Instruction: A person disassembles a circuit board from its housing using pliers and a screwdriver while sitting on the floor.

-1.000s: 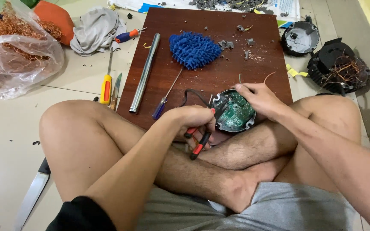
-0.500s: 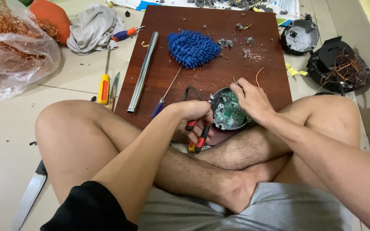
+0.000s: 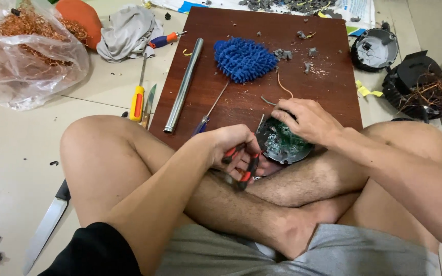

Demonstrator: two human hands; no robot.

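Person seated cross-legged on the tiled floor, dark brown wooden board (image 3: 303,61) in front of the knees. Left hand (image 3: 234,148): grip clenched around red-and-black-handled pliers (image 3: 241,166), handles pointing down toward the shin. Right hand (image 3: 308,120): grip grasping the round black housing with a green circuit board inside (image 3: 282,144), fingers over its upper rim; the housing sits above the crossed legs at the near edge of the board, just beside the pliers. On the board: fluffy blue microfibre pad (image 3: 244,59), silver metal tube (image 3: 182,86), grey debris. On the floor left: yellow-handled screwdriver (image 3: 137,99), clear plastic bag of copper wire (image 3: 24,48), steel knife (image 3: 44,227). Right: black motor part with copper windings (image 3: 420,84)
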